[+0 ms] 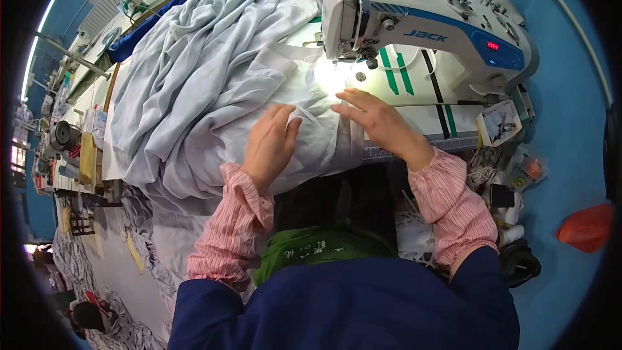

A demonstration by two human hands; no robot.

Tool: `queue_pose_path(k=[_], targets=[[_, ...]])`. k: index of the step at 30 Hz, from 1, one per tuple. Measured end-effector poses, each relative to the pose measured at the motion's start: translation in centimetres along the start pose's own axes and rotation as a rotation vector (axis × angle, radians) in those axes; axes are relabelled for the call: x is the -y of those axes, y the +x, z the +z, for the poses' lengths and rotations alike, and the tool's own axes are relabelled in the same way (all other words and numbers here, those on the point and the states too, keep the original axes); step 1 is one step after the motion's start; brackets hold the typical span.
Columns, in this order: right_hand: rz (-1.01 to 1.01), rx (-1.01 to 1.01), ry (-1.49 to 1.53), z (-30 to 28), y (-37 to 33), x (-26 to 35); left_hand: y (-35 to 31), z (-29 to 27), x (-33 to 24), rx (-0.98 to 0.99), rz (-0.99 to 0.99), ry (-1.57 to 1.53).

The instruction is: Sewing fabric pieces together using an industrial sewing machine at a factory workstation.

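A large pale grey cloth lies in heaped folds over the left of the sewing table, its flatter part reaching under the lit needle area of a white and blue sewing machine. My left hand is over the cloth left of the needle, thumb and fingers apart and slightly blurred. Close in front of the needle, my right hand reaches over the cloth's right edge with its fingers stretched out and apart. Neither hand shows cloth gripped between its fingers. Both forearms wear pink striped sleeves.
Green and black strips lie on the table under the machine arm. A ruler strip runs along the front edge. At the right stand a white box of small items and a red bag. Another person is at lower left.
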State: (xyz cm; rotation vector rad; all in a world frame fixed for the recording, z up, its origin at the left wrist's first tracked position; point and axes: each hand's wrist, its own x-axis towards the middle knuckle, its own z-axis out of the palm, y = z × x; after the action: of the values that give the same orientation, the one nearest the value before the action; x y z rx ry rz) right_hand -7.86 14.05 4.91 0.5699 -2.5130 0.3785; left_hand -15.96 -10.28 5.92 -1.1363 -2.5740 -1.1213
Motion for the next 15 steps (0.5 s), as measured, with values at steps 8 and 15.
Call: queue_pose_path(k=[8, 15], targets=[[0.137, 0.012, 0.117, 2.9, 0.4, -1.3, 1.7, -0.1, 4.0, -0.211, -0.029, 0.379], [0.009, 0.234, 0.150, -0.2, -3.8, 6.4, 6.0, -3.4, 9.5, 0.037, -0.403, 0.522]])
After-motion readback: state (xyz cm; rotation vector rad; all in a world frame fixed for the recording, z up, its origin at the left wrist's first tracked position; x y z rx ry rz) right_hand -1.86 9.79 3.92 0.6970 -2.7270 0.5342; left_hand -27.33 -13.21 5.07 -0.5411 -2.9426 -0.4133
